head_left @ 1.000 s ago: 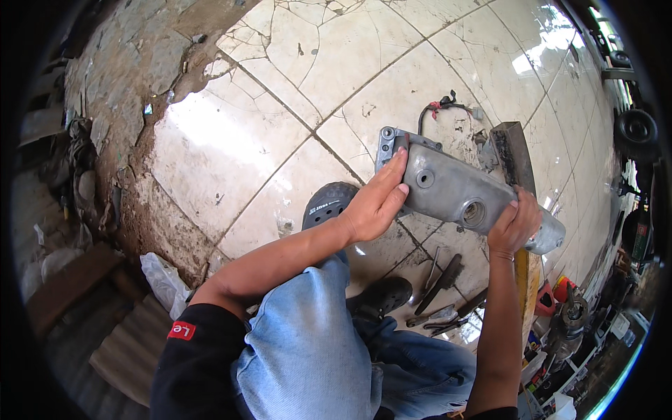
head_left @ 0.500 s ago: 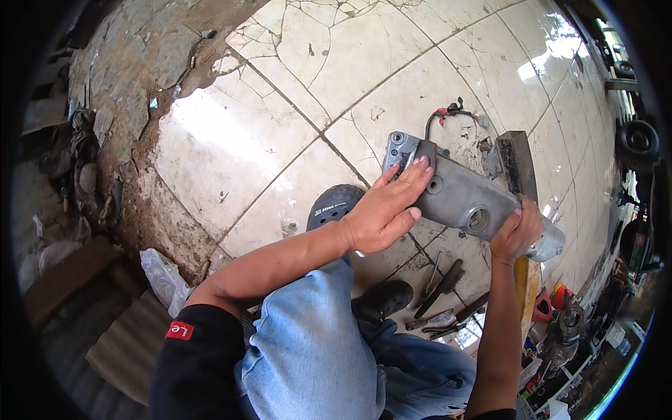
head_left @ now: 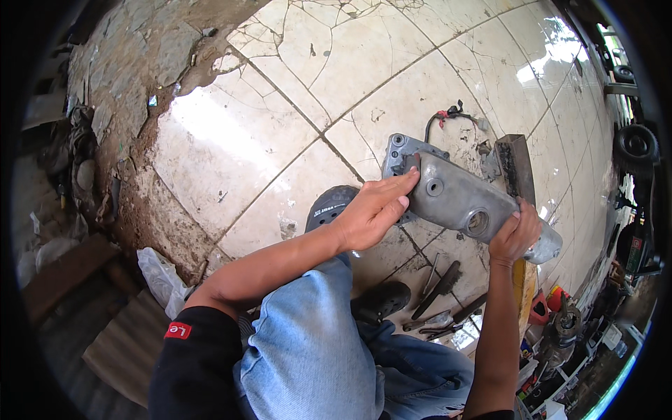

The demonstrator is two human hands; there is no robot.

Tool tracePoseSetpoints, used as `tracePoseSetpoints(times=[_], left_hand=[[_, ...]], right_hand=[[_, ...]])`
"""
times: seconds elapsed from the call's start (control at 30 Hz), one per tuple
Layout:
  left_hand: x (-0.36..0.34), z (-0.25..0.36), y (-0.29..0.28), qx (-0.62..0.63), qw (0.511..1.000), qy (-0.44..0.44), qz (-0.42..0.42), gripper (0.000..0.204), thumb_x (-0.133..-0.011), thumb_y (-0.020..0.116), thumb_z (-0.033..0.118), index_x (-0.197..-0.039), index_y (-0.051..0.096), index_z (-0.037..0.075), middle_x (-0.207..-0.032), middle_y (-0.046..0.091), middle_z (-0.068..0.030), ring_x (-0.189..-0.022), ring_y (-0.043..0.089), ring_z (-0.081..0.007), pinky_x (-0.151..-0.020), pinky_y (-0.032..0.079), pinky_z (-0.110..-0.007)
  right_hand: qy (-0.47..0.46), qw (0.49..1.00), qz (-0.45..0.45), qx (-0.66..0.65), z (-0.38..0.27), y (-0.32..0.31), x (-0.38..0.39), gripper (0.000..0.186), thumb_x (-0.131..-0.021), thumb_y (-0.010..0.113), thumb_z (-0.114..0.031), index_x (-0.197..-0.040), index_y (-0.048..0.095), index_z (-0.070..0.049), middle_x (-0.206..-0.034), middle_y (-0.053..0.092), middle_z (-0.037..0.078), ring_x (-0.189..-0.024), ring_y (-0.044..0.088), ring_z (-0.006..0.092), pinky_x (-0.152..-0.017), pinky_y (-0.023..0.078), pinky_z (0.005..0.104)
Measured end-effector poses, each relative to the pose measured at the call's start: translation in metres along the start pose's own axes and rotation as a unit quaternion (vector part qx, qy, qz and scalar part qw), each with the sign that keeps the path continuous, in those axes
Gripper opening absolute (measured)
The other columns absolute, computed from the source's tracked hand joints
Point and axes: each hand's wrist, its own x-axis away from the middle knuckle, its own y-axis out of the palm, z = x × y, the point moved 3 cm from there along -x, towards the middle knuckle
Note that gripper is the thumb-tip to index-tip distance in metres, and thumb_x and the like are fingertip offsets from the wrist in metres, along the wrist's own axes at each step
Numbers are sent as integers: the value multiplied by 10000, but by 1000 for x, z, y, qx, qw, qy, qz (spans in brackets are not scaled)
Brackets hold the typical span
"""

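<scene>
A long grey metal engine cover (head_left: 462, 192) lies slantwise in front of me, with two round holes in its upper face. Near its right end my right hand (head_left: 514, 234) is closed around the casing. My left hand (head_left: 378, 206) presses at the casing's left end with its fingers together. Under those fingertips a small dark, flat piece (head_left: 411, 165) shows; it looks like folded sandpaper, mostly covered by the hand. At the left end sits a metal plate with bolt holes (head_left: 397, 143). A wire with a connector (head_left: 448, 115) runs out beyond it.
Behind the cover's right part stands a rusty metal channel (head_left: 514, 168). A wire brush (head_left: 441, 288) and several hand tools lie on the cracked tiles (head_left: 280, 161) by my shoes. A yellow wooden piece (head_left: 525, 294) is under my right forearm. More parts crowd the right edge.
My left hand has slid a little left and down toward me along the cover's end, with the dark piece under its fingers. The right hand keeps its grip, nearly unmoved.
</scene>
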Motion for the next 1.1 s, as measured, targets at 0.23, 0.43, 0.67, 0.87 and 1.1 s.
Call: tracePoseSetpoints(times=[0.23,0.43,0.67,0.87,1.1], left_hand=[[-19,-4,14,122,989,24,78,518,-1069,335,280,-1464,420,-43,-1559,340,-217,-1446,335,-322,-1174,250,-393],[-58,6,15,109,989,89,49,625,-1066,311,348,-1532,229,-62,-1602,241,-231,-1502,205,-345,-1208,178,-410],[2,3,31,-62,997,39,-4,726,-1050,311,389,-1559,60,-63,-1632,93,-273,-1527,65,-409,-1220,75,-529],[-44,-6,10,-193,981,-23,3,766,-1041,235,524,-1555,146,-36,-1607,248,-227,-1518,110,-416,-1190,10,-620],[-3,-14,18,-204,979,-5,-22,802,-1021,226,573,-1558,174,-20,-1617,249,-189,-1519,91,-422,-1151,-39,-693]], right_hand=[[4,1000,-4,0,-4,-1,-4,346,-955,428,-202,-1192,641,-69,-1204,649,115,-1191,557,341,-1068,296,517],[-1,1000,4,-6,-3,-1,-3,349,-957,426,-211,-1193,644,-73,-1204,650,111,-1197,554,337,-1073,288,516],[4,1000,10,-5,-1,0,-1,350,-967,430,-225,-1197,647,-74,-1199,651,116,-1194,556,337,-1069,292,508],[4,1000,3,-4,-1,1,-2,351,-967,435,-222,-1202,646,-69,-1209,649,122,-1204,552,339,-1077,287,508],[-4,1000,-6,-18,1,-2,-3,354,-954,431,-206,-1197,638,-54,-1203,649,134,-1192,553,347,-1065,303,501]])
